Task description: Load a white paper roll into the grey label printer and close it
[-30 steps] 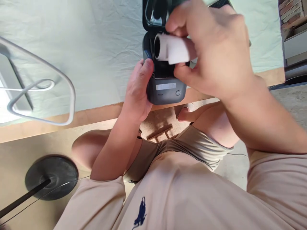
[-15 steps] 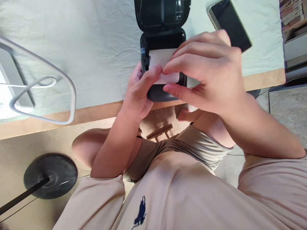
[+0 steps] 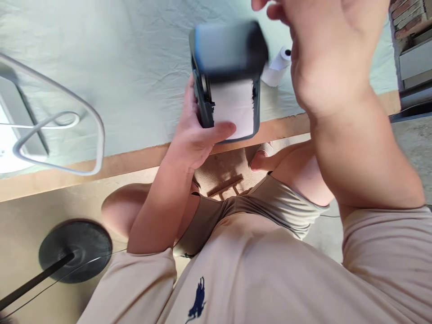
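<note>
Well, the small printer (image 3: 231, 77) is dark grey-blue and boxy, its lid (image 3: 224, 51) blurred and tilted over the upper part of the body. A white strip of paper (image 3: 234, 104) lies across the front and reaches down to the near end. The left hand (image 3: 197, 139) has its grip clamped on the printer's left side, with the thumb across the paper. The right hand (image 3: 324, 58) is lifted at the upper right, apart from the printer; its fingers run out at the top, so I can't tell how far its grip is closed.

Just right of the printer is a white paper roll (image 3: 276, 67), with the right hand hiding the area beside it. Farther left, a thick pale cable (image 3: 96, 114) loops in front of a white device (image 3: 25, 121).

The printer is at the near edge of the counter (image 3: 141, 162), which has a wrinkled pale green cloth (image 3: 135, 81) and a bare wooden rim. Below, a round black base (image 3: 76, 256) stands on the floor (image 3: 20, 220); bricks (image 3: 407, 18) show at the upper right.
</note>
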`<state>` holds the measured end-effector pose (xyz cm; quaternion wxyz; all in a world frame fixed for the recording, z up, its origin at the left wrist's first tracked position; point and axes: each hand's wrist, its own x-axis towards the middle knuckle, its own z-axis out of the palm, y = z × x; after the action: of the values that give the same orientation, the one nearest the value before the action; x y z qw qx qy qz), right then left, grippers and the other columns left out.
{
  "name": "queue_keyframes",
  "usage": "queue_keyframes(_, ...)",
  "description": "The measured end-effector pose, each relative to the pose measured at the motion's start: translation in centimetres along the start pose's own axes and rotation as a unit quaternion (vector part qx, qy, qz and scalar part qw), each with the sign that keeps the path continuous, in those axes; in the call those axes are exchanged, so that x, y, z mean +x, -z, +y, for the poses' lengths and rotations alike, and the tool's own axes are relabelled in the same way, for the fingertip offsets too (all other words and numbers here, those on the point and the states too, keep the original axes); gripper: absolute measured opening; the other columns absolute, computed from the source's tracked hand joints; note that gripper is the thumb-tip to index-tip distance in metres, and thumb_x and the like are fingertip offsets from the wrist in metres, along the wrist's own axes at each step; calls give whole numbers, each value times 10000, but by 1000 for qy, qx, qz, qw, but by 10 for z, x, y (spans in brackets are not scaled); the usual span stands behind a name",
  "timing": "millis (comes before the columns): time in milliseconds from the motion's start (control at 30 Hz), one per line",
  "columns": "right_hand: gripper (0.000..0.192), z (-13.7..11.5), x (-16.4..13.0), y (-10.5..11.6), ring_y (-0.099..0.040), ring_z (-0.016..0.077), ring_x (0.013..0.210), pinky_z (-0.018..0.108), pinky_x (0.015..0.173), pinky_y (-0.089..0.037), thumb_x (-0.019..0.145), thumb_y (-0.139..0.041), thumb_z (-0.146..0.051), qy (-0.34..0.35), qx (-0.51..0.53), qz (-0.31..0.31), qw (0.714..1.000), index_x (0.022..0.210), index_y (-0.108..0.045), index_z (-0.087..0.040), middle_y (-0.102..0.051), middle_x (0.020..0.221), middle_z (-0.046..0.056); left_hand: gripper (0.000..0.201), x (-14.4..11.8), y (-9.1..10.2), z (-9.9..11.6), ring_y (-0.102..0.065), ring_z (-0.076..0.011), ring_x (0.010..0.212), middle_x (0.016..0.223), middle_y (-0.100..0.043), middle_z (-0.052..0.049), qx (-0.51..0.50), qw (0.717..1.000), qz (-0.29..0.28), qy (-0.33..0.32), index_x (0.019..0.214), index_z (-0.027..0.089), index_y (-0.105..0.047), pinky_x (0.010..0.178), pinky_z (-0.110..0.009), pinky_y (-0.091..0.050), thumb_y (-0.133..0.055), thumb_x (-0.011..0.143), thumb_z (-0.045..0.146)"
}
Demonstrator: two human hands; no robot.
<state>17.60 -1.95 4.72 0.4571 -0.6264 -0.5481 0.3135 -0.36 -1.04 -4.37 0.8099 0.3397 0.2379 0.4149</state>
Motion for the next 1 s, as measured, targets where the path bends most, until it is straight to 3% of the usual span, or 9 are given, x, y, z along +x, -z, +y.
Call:
queue_keyframes(67, 173, 2, -13, 3, -664, 166, 1296, 297, 1135, -607, 978, -578, -386, 98, -87, -22, 991, 998, -608, -217, -599, 1092, -15, 772, -2, -2, 2, -726, -211, 1161, 1230, -723, -4, 0, 1000, -1, 7, 1251, 323, -619, 1029, -329, -620, -899, 601, 13)
queue_keyframes(133, 232, 8, -23, 5, -647, 163, 1245, 328, 1140, -600, 981, -583, -389, 140, -140, -75, 977, 1134, -619, -219, -635, 1211, 21, 721, -5, -7, 3, -730, -244, 1216, 1207, -739, -16, -13, 1000, -7, 8, 1230, 309, -639, 1025, -340, -627, -921, 618, 52)
queue_keyframes(267, 424, 16, -29, 2, -586, 178, 1256, 345, 1141, -598, 909, -683, -478, 200, -94, -117, 968, 1218, -583, -206, -578, 1338, 64, 192, -10, -22, 3, -692, -253, 1329, 1097, -776, -56, -50, 998, 8, -34, 1075, 219, -717, 984, -311, -632, -750, 917, 324)
queue_keyframes(300, 449, 16, -29, 0, -586, 175, 1257, 355, 1185, -586, 896, -700, -499, 206, -80, -126, 967, 1218, -572, -213, -565, 1338, 57, 173, -10, -25, 3, -697, -235, 1313, 1097, -782, -58, -53, 998, 15, -40, 1037, 202, -733, 981, -292, -627, -662, 986, 352)
queue_keyframes(467, 385, 6, -36, -5, -565, 171, 1362, 344, 1326, -493, 942, -673, -537, 128, -116, -122, 977, 1184, -554, -262, -550, 1373, 28, 338, -10, -31, 10, -766, -140, 963, 1030, -783, -47, -74, 996, 45, -22, 1012, 141, -769, 813, -228, -615, -500, 1098, 326)
queue_keyframes(600, 435, 8, -41, 0, -599, 189, 1274, 390, 1244, -538, 988, -584, -552, 185, -168, -85, 965, 1249, -575, -204, -598, 1353, 61, 402, -7, -28, 11, -703, -210, 1288, 1231, -753, -17, -87, 996, 17, 14, 1060, 172, -746, 999, -277, -640, -522, 1088, 504)
queue_keyframes(667, 435, 8, -42, 5, -585, 180, 1284, 391, 1255, -520, 1016, -537, -557, 194, -204, -77, 956, 1270, -592, -209, -615, 1359, 43, 348, -3, -24, 7, -629, -216, 1405, 1224, -759, 19, -99, 995, 23, 19, 1032, 197, -738, 1089, -293, -624, -589, 1058, 510)
queue_keyframes(833, 534, -1, -42, 14, -548, 157, 1393, 336, 1313, -502, 877, -768, -469, 144, -246, -128, 950, 1356, -585, -318, -569, 1450, -70, 403, 10, -11, 0, -554, -230, 1481, 1191, -784, 23, -77, 997, 17, 14, 913, 246, -701, 1135, -343, -603, -425, 1099, 474)
queue_keyframes(1000, 636, -3, -43, 16, -579, 184, 1359, 367, 1311, -524, 823, -827, -440, 126, -275, -122, 945, 1397, -602, -279, -579, 1443, -44, 390, 15, -4, 0, -495, -233, 1524, 1173, -791, -4, -34, 999, 12, 40, 904, 291, -689, 1213, -394, -551, -359, 1087, 391)
